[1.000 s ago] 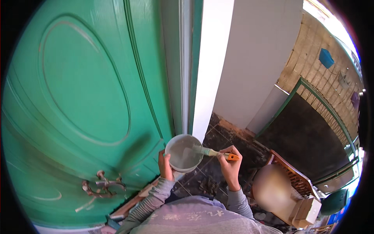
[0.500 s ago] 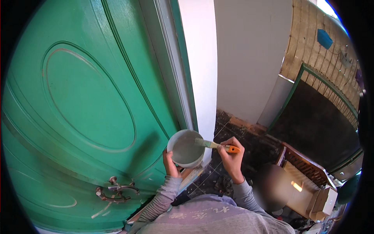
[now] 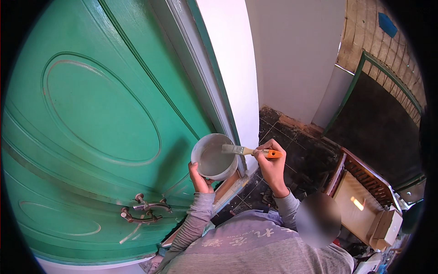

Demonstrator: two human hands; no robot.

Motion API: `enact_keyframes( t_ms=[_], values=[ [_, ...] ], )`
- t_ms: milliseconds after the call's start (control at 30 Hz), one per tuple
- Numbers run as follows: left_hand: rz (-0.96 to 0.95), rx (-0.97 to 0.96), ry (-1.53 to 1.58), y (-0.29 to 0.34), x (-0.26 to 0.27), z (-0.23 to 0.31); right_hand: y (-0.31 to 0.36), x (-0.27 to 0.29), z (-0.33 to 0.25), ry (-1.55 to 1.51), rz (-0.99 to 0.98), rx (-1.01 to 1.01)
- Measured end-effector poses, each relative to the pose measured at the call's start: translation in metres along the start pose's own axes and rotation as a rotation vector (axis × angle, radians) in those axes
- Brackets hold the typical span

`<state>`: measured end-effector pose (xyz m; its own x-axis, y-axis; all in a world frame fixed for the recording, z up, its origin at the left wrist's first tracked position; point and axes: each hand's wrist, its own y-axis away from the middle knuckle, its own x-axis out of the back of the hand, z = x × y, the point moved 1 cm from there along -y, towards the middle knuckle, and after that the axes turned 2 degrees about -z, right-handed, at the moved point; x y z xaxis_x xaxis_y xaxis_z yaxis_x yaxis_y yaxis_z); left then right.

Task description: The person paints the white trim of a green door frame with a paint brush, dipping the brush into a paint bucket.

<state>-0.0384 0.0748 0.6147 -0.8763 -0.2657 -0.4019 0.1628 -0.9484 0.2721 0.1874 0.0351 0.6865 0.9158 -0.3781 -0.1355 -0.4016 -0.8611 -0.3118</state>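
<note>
My left hand (image 3: 199, 177) grips a round white bowl (image 3: 199, 150) by its near left side, with the thumb up at the rim. Grey paint (image 3: 212, 160) lies inside it. Above the bowl, a flat paintbrush (image 3: 247, 151) with an orange-ended handle is pinched in my right hand (image 3: 273, 165). Its grey-coated bristles point left, over the bowl's opening; whether they touch the paint I cannot tell. Just left of the bowl stands a green panelled door (image 3: 105, 118), beside a grey-painted door frame (image 3: 200, 68).
Two curved door handles (image 3: 146, 213) stick out at the lower left. Dark floor tiles (image 3: 285, 134) lie beyond my right hand. At the right are a wooden slatted bench (image 3: 365, 176), a cardboard box (image 3: 387, 228) and a dark green-framed gate (image 3: 374, 123). A blurred round patch hides something near my right arm.
The bowl and both hands sit slightly higher in the picture as the view shifts. The brush has moved further left over the bowl, its bristles nearer the middle.
</note>
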Motion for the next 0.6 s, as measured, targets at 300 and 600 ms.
enact_keyframes(
  t_ms=[300, 600],
  values=[
    [0.011, 0.009, 0.041, -0.001, 0.011, 0.011, -0.084, -0.065, -0.050, -0.306, 0.162, 0.262],
    [-0.194, 0.029, 0.074, -0.010, 0.039, 0.014, -0.176, -0.115, -0.131, -0.458, 0.345, 0.504]
  ],
)
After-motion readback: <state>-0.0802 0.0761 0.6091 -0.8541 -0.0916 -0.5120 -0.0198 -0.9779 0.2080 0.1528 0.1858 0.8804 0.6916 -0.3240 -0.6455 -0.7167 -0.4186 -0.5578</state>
